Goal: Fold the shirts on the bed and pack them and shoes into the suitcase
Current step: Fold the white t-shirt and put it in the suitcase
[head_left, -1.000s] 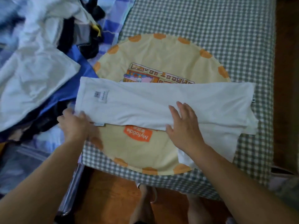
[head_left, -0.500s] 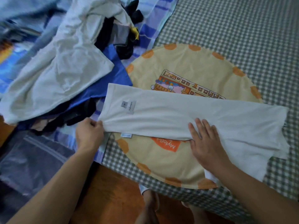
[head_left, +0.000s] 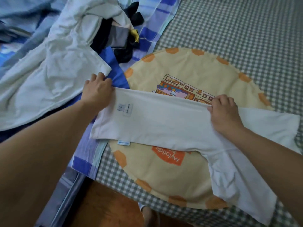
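Both hands grasp a long-folded white cotton shirt (head_left: 164,126): the left hand (head_left: 96,91) at its far-left corner, the right hand (head_left: 224,113) pinching its far edge. It lies across a round yellow orange-trimmed mat (head_left: 196,71) near the near edge of the green-checked bed (head_left: 246,30), above an orange-brown wooden floor (head_left: 106,208); a heap of unfolded clothes (head_left: 54,76) lies left.

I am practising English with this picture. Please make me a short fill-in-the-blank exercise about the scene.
1. Both hands grip the far edge of a ___ shirt.
2. The shirt lies across a round ___ mat.
3. The right hand pinches the shirt beside the mat's printed ___.

Missing words: white; yellow; building
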A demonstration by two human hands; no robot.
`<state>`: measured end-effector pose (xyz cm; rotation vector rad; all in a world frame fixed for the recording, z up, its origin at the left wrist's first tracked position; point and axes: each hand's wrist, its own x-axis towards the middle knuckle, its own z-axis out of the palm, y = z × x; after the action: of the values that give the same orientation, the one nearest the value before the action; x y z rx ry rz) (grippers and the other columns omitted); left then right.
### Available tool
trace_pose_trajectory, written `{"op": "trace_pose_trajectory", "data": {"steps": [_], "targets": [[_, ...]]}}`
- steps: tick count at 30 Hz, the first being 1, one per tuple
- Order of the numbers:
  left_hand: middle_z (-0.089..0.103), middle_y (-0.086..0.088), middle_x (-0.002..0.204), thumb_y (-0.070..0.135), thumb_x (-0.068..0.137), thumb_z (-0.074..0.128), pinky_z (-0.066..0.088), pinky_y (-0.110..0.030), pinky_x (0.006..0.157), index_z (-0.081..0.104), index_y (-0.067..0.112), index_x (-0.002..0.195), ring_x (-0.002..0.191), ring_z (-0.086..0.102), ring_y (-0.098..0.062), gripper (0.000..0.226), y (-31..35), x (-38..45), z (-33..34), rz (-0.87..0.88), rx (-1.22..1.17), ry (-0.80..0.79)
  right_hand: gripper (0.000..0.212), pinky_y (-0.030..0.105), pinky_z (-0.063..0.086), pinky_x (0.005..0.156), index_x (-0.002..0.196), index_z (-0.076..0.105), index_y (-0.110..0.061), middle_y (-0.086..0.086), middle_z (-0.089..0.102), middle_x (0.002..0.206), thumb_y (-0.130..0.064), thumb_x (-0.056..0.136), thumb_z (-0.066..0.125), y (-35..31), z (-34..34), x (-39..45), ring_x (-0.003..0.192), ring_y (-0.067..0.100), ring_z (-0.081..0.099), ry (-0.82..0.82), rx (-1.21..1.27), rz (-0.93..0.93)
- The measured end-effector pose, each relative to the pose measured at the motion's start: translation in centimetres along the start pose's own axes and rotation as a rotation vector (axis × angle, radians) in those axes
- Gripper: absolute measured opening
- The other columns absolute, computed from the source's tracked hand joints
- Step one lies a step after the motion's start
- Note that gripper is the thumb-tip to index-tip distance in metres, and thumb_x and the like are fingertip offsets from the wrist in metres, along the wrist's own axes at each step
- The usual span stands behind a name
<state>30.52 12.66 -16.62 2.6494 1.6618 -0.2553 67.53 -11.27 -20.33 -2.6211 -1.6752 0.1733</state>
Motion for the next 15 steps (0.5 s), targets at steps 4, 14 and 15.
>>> {"op": "trace_pose_trajectory", "data": {"steps": [4, 14, 15], "targets": [[0.033, -0.024, 0.149, 0.010, 0.089, 0.053, 0.025, -0.056, 0.113, 0.047, 0.006, 0.134, 0.135, 0.032, -0.045, 0.046, 4.9, -2.2, -0.8, -0.090, -0.086, 0.162, 0.038, 0.051, 0.040, 0.101, 0.121, 0.058, -0.002, 0.021, 0.055, 0.127, -0.029, 0.096, 0.051, -0.7, -0.8, 0.2, 0.113, 0.042, 0.047, 0.045, 0.111, 0.018], [0.036, -0.012, 0.161, 0.022, 0.093, 0.041, 0.018, -0.048, 0.123, 0.037, 0.018, 0.155, 0.150, 0.029, -0.036, 0.063, 23.2, -18.3, 1.0, 0.983, -0.203, 0.073, 0.047, 0.052, 0.037, 0.113, 0.124, 0.063, -0.001, 0.020, 0.058, 0.135, 0.001, 0.083, 0.040, 11.9, -5.6, -18.4, 0.125, 0.041, 0.054, 0.139, 0.056, -0.165], [0.041, -0.013, 0.157, 0.020, 0.094, 0.038, 0.025, -0.049, 0.121, 0.042, 0.017, 0.153, 0.146, 0.037, -0.037, 0.059, 24.3, -18.4, 0.9, 1.054, -0.183, 0.105, 0.054, 0.052, 0.034, 0.115, 0.134, 0.057, -0.004, 0.019, 0.054, 0.142, 0.001, 0.083, 0.039, 14.1, -6.2, -19.5, 0.132, 0.040, 0.050, 0.046, -0.022, -0.222]]}}
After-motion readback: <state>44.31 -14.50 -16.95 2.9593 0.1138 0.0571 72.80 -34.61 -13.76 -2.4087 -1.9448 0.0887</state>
